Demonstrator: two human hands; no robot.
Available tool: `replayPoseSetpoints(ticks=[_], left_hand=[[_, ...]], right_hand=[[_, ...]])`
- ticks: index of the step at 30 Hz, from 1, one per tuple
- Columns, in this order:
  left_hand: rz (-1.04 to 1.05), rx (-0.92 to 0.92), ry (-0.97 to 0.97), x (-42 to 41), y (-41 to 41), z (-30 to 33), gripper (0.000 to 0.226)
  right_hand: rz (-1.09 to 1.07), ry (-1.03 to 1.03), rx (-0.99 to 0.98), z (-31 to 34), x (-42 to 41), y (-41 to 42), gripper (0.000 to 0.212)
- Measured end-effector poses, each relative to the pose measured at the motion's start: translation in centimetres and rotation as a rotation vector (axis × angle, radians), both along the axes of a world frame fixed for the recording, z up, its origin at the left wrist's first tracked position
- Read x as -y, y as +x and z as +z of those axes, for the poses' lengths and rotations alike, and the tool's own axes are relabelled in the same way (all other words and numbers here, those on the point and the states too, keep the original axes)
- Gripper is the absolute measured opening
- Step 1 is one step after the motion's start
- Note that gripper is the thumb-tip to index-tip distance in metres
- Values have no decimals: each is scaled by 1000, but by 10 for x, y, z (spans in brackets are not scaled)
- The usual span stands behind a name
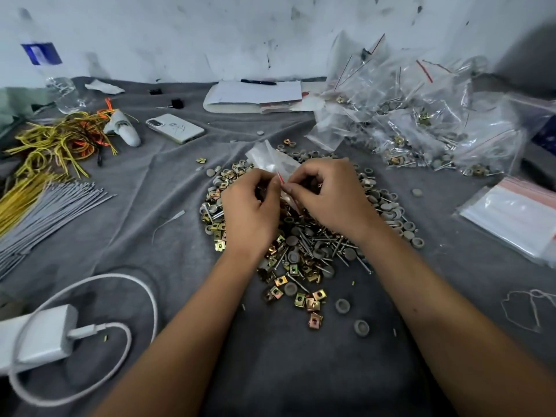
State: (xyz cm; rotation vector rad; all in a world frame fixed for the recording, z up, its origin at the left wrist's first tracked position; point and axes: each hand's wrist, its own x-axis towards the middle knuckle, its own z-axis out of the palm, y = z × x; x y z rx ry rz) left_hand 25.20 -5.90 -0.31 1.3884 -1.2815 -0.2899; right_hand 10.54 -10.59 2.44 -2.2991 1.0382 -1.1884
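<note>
1. Both hands meet at the centre of the frame, just above the pile (304, 245) of brass clips, screws and grey caps.
2. The left hand (251, 206) pinches the red-striped mouth of a small clear bag (270, 159) between thumb and forefinger; its other fingers are curled under.
3. The right hand (328, 197) pinches the same edge from the other side, fingertips almost touching the left's, the rest of its fingers curled.
4. The bag sticks up and away from the hands, tilted toward the upper left, over the far side of the pile. I cannot tell what is inside it.
5. The pile lies on a grey cloth (180, 206) that covers the whole surface.
6. Filled bags (421, 124) are heaped at upper right; a flat stack of empty bags (517, 218) sits at the right edge.
7. A phone (175, 128) lies left of centre, with yellow cords (57, 139) and grey ties (45, 206) at the left edge.
8. A white charger (39, 338) with its looped cable sits at lower left.
9. A notepad (255, 93) with a pen (258, 82) on it lies at top centre.
</note>
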Motion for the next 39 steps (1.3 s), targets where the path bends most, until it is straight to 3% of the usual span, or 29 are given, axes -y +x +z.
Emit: replayPoseSetpoints(ticks=[3,6,12,17,25,31,39], left_hand=[[-76,-124,14,-3,-1,0,24],[-132,-125,14,-4,0,-2,26],[-353,-342,99,-4,2,0,33],[-428,-313,73,-2,3,-1,22],[-259,-208,39,7,0,-7,8],[-262,-24,85,5,1,-5,11],[-308,-108,64,-1,-3,3,17]], right_hand=[[4,-34,27,-4,-3,1,8],[40,-55,-23,-7,-4,0,9],[156,157,168,-13,-3,-8,14],[186,244,233,-15,-1,-17,14],[95,126,27,-19,3,-11,10],[84,155,73,-18,0,-10,26],[114,112,85,-12,-2,-12,29]])
